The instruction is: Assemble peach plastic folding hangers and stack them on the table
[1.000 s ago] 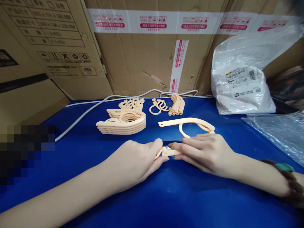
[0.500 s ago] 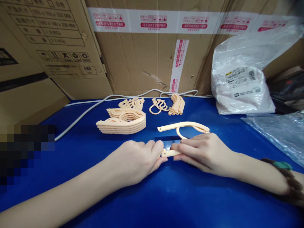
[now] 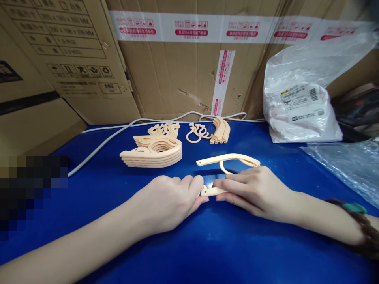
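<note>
Head view: beige parts [image 3: 154,161] lie on blue tabletop [image 3: 213,252] before cardboard boxes [image 3: 171,71].

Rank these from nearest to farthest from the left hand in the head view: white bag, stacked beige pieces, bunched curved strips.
1. Stacked beige pieces: just beyond the left hand.
2. Bunched curved strips: farther back, rightward.
3. White bag: back right.
</note>
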`<state>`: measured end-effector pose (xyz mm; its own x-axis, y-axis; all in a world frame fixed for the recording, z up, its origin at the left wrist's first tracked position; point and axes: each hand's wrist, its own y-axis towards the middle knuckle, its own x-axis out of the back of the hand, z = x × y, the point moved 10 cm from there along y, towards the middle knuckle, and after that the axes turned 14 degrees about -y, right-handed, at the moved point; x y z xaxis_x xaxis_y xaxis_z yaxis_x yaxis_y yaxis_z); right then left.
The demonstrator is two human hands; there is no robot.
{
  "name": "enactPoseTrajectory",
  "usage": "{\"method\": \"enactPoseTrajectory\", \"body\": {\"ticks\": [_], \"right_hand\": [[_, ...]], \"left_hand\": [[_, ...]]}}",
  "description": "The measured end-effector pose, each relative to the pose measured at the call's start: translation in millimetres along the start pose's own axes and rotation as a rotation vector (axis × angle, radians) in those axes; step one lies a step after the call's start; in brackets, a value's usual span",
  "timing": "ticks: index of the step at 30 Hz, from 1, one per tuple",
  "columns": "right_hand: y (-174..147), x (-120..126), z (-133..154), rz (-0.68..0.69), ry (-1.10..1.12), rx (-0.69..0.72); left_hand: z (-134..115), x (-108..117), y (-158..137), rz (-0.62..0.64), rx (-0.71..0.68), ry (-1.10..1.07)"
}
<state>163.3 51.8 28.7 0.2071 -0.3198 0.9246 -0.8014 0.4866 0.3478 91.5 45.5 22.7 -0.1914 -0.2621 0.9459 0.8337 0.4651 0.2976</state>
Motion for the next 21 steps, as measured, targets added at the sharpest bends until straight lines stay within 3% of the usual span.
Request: {"method": "enactPoseTrajectory", "body": {"ticks": [21], "right_hand": [[-2,-12,-6,0.158,0.237,-0.103]], "left_hand": [[-7,8,-1,-0.025,-0.054,0.061]]}}
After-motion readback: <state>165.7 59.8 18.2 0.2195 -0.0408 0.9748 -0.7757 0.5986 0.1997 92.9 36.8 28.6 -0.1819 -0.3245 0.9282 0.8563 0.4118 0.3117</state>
